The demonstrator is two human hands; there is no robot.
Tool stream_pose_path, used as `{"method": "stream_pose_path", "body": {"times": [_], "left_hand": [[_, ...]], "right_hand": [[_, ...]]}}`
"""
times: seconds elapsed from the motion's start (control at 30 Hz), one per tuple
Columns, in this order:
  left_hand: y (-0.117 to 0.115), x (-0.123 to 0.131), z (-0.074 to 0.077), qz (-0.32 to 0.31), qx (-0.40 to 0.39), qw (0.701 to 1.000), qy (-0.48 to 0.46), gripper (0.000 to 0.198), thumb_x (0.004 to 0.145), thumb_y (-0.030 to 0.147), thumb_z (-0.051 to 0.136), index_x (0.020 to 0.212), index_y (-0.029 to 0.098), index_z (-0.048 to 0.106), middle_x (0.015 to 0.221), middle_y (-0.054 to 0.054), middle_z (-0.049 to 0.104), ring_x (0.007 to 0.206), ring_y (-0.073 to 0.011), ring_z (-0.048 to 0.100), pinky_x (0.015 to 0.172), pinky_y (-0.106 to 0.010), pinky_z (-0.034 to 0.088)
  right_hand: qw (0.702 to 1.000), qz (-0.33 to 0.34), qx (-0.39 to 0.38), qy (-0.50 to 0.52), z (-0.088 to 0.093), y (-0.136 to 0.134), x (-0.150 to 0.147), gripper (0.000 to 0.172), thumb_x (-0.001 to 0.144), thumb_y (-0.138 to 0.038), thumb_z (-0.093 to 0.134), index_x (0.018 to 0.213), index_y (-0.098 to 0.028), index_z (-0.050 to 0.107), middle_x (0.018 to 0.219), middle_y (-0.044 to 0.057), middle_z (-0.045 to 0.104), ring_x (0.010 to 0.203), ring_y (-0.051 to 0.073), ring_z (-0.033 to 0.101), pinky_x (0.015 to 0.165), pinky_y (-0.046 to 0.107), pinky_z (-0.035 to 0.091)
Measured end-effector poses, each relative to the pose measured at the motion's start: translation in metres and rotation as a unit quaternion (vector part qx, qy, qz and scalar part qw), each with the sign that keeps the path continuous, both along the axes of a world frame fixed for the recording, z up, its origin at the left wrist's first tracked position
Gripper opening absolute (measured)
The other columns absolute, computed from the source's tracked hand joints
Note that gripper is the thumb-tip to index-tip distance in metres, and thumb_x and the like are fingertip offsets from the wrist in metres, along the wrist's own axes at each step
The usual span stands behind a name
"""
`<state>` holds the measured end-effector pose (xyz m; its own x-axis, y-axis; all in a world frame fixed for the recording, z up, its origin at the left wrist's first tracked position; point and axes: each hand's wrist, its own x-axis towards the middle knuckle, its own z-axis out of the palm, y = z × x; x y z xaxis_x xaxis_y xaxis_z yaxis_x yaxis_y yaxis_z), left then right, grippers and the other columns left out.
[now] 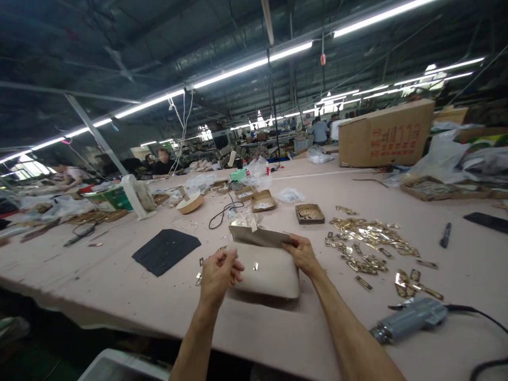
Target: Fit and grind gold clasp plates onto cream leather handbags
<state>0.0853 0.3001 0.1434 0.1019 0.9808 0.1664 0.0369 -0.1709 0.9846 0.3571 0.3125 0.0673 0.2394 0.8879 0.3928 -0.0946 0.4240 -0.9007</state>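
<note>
A beige leather bag lies on the pink worktable in front of me, with a small metal fitting on its front. My right hand pinches the raised flap of the bag and holds it up. My left hand hovers at the bag's left end, fingers curled together around something small that I cannot make out. Small gold metal pieces lie just left of that hand.
Gold metal plates are scattered to the right, beside a small box of them. A grey power tool with cable lies near right. A black leather piece lies left. Cardboard box, fan, people working far back.
</note>
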Motion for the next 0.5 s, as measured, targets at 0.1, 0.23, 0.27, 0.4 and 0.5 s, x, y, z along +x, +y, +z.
{"method": "stream_pose_path", "body": {"times": [0.1, 0.23, 0.27, 0.4, 0.5], "left_hand": [[0.028, 0.03, 0.02, -0.067, -0.072, 0.991, -0.088, 0.062, 0.081, 0.07, 0.072, 0.103, 0.013, 0.063, 0.066, -0.011, 0.073, 0.046, -0.0178, 0.064, 0.036, -0.018, 0.043], [0.047, 0.056, 0.022, -0.145, -0.12, 0.975, -0.12, 0.056, 0.072, 0.056, 0.087, 0.087, 0.005, 0.068, 0.072, -0.018, 0.073, 0.05, -0.0166, 0.066, 0.041, -0.019, 0.049], [0.05, 0.059, 0.019, -0.143, -0.117, 0.974, -0.13, 0.053, 0.069, 0.052, 0.09, 0.083, 0.005, 0.069, 0.072, -0.017, 0.073, 0.05, -0.0154, 0.065, 0.042, -0.019, 0.05], [0.057, 0.063, 0.002, -0.083, -0.076, 0.977, -0.182, 0.049, 0.065, 0.046, 0.093, 0.08, 0.008, 0.066, 0.068, -0.01, 0.072, 0.05, -0.0118, 0.063, 0.043, -0.016, 0.049], [0.065, 0.061, -0.007, -0.077, -0.047, 0.974, -0.21, 0.052, 0.057, 0.033, 0.099, 0.091, 0.011, 0.066, 0.07, -0.005, 0.071, 0.057, -0.0132, 0.067, 0.051, -0.018, 0.053]], "right_hand": [[1.0, -0.01, 0.015, -0.02, 0.002, -0.002, -0.004, 0.032, 0.077, -0.037, 0.079, 0.106, -0.023, 0.081, 0.111, 0.005, 0.075, 0.112, 0.03, 0.065, 0.109, 0.046, 0.046], [0.999, -0.008, 0.023, -0.044, 0.0, -0.002, -0.006, 0.031, 0.079, -0.037, 0.077, 0.107, -0.024, 0.081, 0.11, 0.005, 0.076, 0.109, 0.031, 0.067, 0.107, 0.048, 0.048], [0.998, -0.01, 0.024, -0.048, -0.002, -0.002, -0.006, 0.03, 0.08, -0.037, 0.077, 0.107, -0.024, 0.081, 0.109, 0.005, 0.076, 0.109, 0.031, 0.067, 0.106, 0.048, 0.049], [0.997, -0.018, 0.019, -0.066, -0.009, 0.003, -0.002, 0.028, 0.081, -0.036, 0.075, 0.106, -0.025, 0.081, 0.109, 0.004, 0.076, 0.108, 0.03, 0.067, 0.105, 0.047, 0.049], [0.997, -0.028, 0.009, -0.077, -0.013, 0.007, 0.0, 0.028, 0.081, -0.034, 0.073, 0.106, -0.024, 0.081, 0.108, 0.004, 0.076, 0.107, 0.03, 0.067, 0.106, 0.048, 0.049]]}}
